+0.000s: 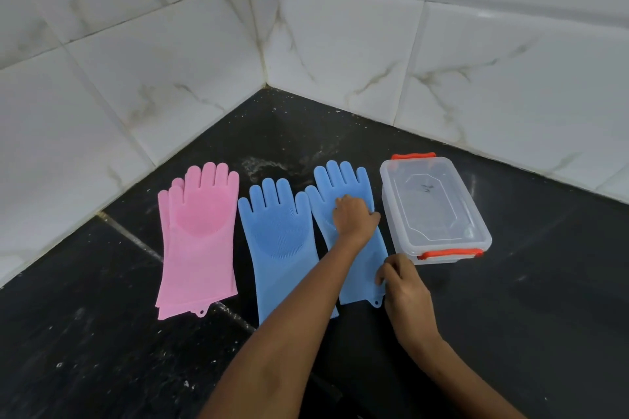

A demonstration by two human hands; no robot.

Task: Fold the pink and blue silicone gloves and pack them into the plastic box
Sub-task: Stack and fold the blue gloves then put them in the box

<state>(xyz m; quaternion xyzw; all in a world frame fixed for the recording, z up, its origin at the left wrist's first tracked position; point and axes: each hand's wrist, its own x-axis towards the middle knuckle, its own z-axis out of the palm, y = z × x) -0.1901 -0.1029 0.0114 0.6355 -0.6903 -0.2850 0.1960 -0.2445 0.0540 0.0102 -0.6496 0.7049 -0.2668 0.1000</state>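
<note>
Two pink silicone gloves [199, 241] lie stacked flat on the black counter at the left, fingers pointing away from me. A blue glove [279, 241] lies flat beside them, and my left forearm crosses its cuff. A second blue glove [366, 269] lies to its right. My left hand [354, 218] rests on this glove's palm with curled fingers. My right hand [403, 286] grips the right edge of its cuff. The clear plastic box [434, 211], with its lid on and orange latches, stands just right of this glove.
The black stone counter [102, 350] meets white marble-tiled walls [170, 78] that form a corner behind the gloves. Pale dusty smears mark the counter near the corner. Open counter extends to the right of the box and in the near left.
</note>
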